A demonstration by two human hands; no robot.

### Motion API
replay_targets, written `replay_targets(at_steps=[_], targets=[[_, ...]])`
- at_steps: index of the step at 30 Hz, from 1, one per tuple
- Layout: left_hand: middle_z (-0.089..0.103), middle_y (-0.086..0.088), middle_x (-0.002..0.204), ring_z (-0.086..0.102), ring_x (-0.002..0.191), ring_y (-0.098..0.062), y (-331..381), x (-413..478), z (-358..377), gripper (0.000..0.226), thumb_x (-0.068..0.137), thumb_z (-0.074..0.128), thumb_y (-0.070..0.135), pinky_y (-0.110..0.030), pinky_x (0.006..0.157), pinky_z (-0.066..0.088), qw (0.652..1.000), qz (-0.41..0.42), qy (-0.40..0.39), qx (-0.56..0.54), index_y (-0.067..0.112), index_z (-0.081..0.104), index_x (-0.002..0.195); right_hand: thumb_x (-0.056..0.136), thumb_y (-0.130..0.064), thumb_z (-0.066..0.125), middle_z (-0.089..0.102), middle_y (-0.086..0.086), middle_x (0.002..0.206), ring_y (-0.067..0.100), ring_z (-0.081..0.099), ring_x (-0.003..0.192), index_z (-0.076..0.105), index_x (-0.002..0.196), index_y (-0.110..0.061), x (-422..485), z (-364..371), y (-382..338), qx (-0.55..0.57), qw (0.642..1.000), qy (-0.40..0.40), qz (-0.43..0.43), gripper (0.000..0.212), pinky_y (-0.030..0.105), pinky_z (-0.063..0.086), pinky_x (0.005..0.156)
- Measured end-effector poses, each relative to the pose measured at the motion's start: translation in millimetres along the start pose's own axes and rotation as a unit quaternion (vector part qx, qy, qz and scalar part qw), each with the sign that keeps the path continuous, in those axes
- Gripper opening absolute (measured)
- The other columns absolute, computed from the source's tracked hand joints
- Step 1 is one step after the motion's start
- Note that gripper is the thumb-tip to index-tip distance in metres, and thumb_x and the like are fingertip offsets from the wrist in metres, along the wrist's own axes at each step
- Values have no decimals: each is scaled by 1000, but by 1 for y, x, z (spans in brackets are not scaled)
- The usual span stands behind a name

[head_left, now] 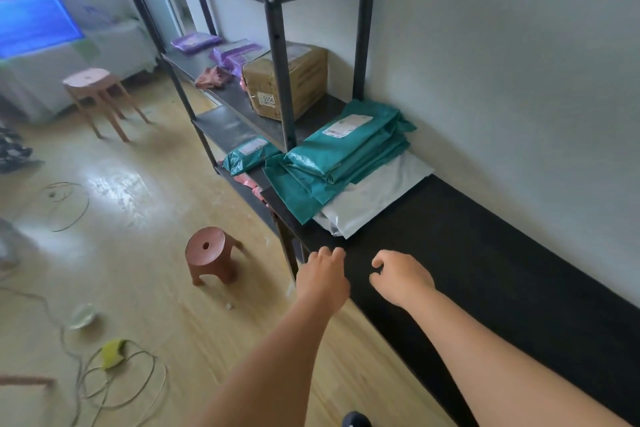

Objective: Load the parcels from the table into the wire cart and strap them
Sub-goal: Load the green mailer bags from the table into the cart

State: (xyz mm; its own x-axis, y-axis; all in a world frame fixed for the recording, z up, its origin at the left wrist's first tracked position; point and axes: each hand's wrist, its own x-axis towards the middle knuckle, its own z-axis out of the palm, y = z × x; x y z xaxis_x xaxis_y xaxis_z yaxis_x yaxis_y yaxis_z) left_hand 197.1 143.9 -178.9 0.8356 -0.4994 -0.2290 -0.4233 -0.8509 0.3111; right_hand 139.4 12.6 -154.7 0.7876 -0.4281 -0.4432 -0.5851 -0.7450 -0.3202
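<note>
Black desk [485, 270]: parcels [346, 159] are lying stacked at its far end, long axis slanting away rightward; left hand [322, 276] and right hand [403, 277] are hovering short of them, empty, fingers loosely curled, about equally near.

The parcels [346, 156] are lying stacked on the far end of the table [485, 253]. The rack [277, 45] is standing behind the table, a box [287, 83] sitting on its shelf. A stool [209, 255] is standing on the floor [138, 184], left of the table.
</note>
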Motion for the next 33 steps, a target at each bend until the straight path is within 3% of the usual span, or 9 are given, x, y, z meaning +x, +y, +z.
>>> replay_targets(at_steps=[6,13,15,20,23,28,31,33], targets=[[52,-4,123,48,115,-25,-2,54,-30,40,90,52,16,-34,86,44,997,-7,79,-12,20,49,129,95,-30,57,63,-1,123,20,60,108,60,127,-22,42,-33,-28,115,993,4,20,33,37,53,91],[49,-2,116,45,107,-23,-17,131,-74,39,88,51,9,-30,78,39,989,21,145,-15,18,49,126,94,-26,56,60,-4,102,17,58,91,62,119,-22,101,-66,-66,187,979,55,60,27,30,51,74],[50,-2,116,46,107,-23,-23,153,-85,37,89,51,9,-31,79,42,987,39,156,-21,18,50,125,94,-26,56,61,-4,105,16,56,89,62,118,-22,119,-74,-79,198,975,69,70,26,29,48,71],[49,-1,121,44,112,-22,-37,206,-106,36,90,47,8,-34,82,47,989,43,130,-55,17,51,124,94,-23,56,62,-1,119,15,60,89,47,137,-19,162,-91,-107,257,956,112,91,44,27,44,64],[48,-1,124,42,117,-22,-42,233,-113,34,93,45,11,-35,85,47,991,52,107,-60,18,50,126,93,-22,57,54,4,134,23,60,107,36,146,-16,183,-98,-117,306,932,139,133,57,27,41,72],[44,-4,136,40,126,-23,-46,269,-116,41,96,44,17,-37,89,46,993,61,62,-75,19,45,137,91,-19,57,62,5,123,22,59,93,35,147,-14,210,-101,-119,401,880,160,197,60,24,38,57],[43,-6,137,42,125,-25,-47,285,-114,40,97,47,22,-37,90,47,994,78,41,-64,18,44,136,91,-20,59,61,7,120,23,63,91,36,147,-14,221,-100,-118,449,849,159,226,61,34,53,73],[41,-6,138,41,125,-26,-48,295,-112,42,96,49,28,-38,91,47,995,80,22,-50,18,42,137,90,-20,60,62,8,118,22,64,87,39,146,-13,228,-99,-116,461,839,163,239,60,39,54,80]])
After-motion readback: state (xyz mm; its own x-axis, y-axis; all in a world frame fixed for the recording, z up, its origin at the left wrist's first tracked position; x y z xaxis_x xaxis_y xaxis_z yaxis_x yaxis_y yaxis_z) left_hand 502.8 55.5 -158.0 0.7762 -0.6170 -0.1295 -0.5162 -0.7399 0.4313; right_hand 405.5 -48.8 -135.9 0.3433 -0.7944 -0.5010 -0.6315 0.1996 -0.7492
